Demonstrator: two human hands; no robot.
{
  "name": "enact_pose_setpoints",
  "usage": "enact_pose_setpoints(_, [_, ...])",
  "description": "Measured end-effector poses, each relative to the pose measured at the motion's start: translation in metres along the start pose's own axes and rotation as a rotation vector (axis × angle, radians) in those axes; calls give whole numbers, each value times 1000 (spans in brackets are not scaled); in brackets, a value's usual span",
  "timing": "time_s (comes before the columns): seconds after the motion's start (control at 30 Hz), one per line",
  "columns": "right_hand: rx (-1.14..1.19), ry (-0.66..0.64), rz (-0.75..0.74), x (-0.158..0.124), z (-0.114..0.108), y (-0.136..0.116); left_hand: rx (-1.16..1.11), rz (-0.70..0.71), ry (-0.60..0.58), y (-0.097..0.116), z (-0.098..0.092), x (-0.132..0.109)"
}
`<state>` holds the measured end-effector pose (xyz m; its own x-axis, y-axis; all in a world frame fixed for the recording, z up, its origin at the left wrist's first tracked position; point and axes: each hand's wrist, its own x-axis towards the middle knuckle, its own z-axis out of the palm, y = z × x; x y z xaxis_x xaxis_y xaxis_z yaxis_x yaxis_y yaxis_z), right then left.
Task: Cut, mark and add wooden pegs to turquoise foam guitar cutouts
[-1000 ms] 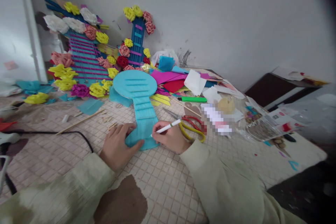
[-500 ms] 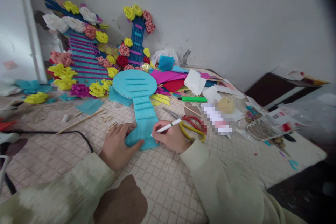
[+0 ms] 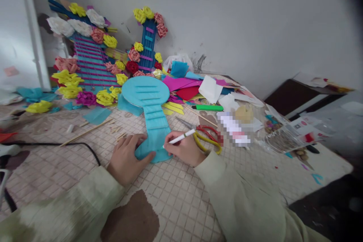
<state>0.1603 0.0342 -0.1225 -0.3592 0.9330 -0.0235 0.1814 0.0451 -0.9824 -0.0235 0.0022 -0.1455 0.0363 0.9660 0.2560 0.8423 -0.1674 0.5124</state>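
A light-blue paper-covered craft piece [image 3: 157,124], with a round top, a ridged neck and a flared lower end, lies flat on the tiled-pattern table. My left hand [image 3: 131,155] grips the left side of its lower end, with thumb on the surface and fingers bent at the edge. In my right hand [image 3: 184,149] a slim white pen [image 3: 181,137] with a dark band is pinched, its tip touching the lower part of the blue surface. Scissors [image 3: 208,136] with red and yellow handles lie just beyond my right hand.
Two blue panels [image 3: 92,62] decorated with paper flowers lean against the wall. Coloured paper sheets [image 3: 184,82] and a green cutter [image 3: 210,108] lie behind the scissors. Wooden sticks [image 3: 85,132] and a black cable [image 3: 82,143] are at left; a clear container [image 3: 283,140] stands right.
Almost nothing differs. Both hands keep their places on the blue piece, and the pen tip stays at about the same spot; the view has shifted very slightly.
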Motion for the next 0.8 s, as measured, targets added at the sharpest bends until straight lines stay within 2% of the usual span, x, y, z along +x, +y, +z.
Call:
enact_pose_setpoints(0.07, [23,13,5,1,-2,0,0,-2,4,0,0,0])
enact_pose_setpoints(0.2, [173,124,-23,3,-13,-3,-14,-7,-1,-1,0,1])
enact_pose_setpoints(0.37, [359,278,-148,4,-34,-13,-199,-61,-51,-7,-5,3])
enact_pose_setpoints(0.47, [383,338,-188,3,-46,-18,-291,-88,-84,-14,-9,3])
enact_pose_setpoints(0.53, [380,361,-194,2,-52,-19,-258,-63,-96,-17,-12,3])
enact_pose_setpoints(0.6, [384,371,-193,1,-55,-19,-152,-7,-40,-16,-14,1])
enact_pose_setpoints(0.67, [384,372,-191,0,-56,-18,4,89,116,-10,-14,-4])
enact_pose_setpoints(0.73, [375,383,-204,-1,-55,-18,126,254,233,1,-13,-13])
enact_pose_setpoints(0.8, [350,407,-226,-1,-53,-17,171,460,207,15,-9,-24])
